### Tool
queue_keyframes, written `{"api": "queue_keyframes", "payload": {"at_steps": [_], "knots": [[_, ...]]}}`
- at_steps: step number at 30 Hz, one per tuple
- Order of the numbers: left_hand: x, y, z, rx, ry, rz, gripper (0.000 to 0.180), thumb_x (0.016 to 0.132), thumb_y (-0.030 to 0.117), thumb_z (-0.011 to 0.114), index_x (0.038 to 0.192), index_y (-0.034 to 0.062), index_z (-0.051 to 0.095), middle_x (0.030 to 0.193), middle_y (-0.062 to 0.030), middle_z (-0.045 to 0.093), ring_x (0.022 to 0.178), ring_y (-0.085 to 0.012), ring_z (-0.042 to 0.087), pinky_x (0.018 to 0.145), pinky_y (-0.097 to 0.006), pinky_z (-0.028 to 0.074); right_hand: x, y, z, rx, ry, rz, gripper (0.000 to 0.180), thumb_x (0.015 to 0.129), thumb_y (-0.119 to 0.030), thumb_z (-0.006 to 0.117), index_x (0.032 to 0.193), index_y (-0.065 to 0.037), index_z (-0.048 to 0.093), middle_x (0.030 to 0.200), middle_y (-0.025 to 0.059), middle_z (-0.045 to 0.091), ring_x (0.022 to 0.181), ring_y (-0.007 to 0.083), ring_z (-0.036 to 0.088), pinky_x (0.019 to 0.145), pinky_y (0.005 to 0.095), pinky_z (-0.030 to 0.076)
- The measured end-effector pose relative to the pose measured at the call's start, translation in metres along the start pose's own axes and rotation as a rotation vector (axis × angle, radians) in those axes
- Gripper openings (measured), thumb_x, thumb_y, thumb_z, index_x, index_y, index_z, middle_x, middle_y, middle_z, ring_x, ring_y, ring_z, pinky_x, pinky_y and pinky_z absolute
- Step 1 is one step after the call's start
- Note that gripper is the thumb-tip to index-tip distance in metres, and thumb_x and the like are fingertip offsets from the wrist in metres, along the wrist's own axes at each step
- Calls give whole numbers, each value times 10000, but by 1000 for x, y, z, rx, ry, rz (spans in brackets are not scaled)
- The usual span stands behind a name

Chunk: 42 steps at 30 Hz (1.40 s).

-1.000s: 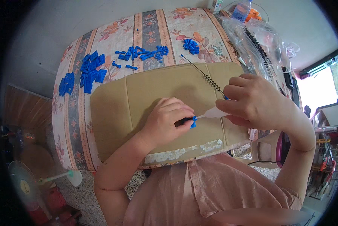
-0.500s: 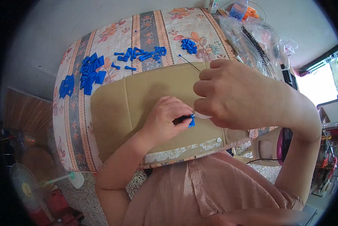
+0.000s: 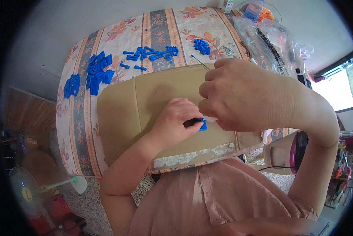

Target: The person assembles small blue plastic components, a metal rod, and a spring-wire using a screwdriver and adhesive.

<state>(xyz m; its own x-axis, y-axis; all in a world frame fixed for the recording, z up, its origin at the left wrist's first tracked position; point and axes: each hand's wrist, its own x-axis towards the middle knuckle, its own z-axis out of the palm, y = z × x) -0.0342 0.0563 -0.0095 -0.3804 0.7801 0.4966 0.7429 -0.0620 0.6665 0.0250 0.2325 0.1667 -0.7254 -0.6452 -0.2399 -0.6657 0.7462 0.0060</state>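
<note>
My left hand (image 3: 177, 120) is closed, thumb and fingers pinching a small blue plastic part (image 3: 203, 125) just over the cardboard sheet (image 3: 115, 118). Close on its right, my right hand (image 3: 235, 96) is curled into a fist, back of the hand up. Below its fingers shows a whitish, translucent bit (image 3: 211, 119), too hidden to name. The fingertips and whatever they grip are out of sight. Beyond the right knuckles, a thin dark rod (image 3: 201, 63) with a blue tip sticks out; its other end is hidden behind the hand.
Blue flat pieces (image 3: 99, 72) lie in piles at the left. Blue link-shaped parts (image 3: 147, 53) and a blue heap (image 3: 201, 47) sit along the far side, beside small metal bits (image 3: 228, 51). Plastic bags (image 3: 270, 33) and a bottle (image 3: 253, 11) stand far right. A fan (image 3: 27, 192) is lower left.
My right hand has shifted slightly left, closer to the blue part. My left hand keeps its pinch. The whole view has moved a little.
</note>
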Motion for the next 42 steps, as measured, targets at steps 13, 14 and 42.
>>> {"api": "queue_keyframes", "payload": {"at_steps": [13, 14, 42], "knots": [[-4, -2, 1, -83, -39, -82, 158, 723, 71, 759, 814, 79, 631, 848, -47, 643, 883, -256, 622, 874, -404, 466, 6, -3, -2, 54, -15, 21, 118, 750, -153, 669, 705, -44, 658, 724, 93, 653, 773, 264, 663, 790, 383, 510], [-5, -3, 1, -105, -51, -109, 156, 724, 72, 758, 811, 79, 629, 846, -49, 640, 881, -258, 619, 874, -404, 464, 6, -3, -3, 73, -4, 20, 116, 751, -148, 663, 702, -43, 659, 720, 96, 653, 770, 266, 663, 784, 383, 511], [-1, -1, -2, -31, -20, -31, 181, 721, 74, 762, 836, 85, 622, 895, -33, 684, 906, -248, 641, 887, -401, 474, 5, 2, -3, 96, -56, 45, 184, 731, -197, 766, 759, -43, 667, 759, 85, 660, 811, 268, 664, 839, 381, 510]]}}
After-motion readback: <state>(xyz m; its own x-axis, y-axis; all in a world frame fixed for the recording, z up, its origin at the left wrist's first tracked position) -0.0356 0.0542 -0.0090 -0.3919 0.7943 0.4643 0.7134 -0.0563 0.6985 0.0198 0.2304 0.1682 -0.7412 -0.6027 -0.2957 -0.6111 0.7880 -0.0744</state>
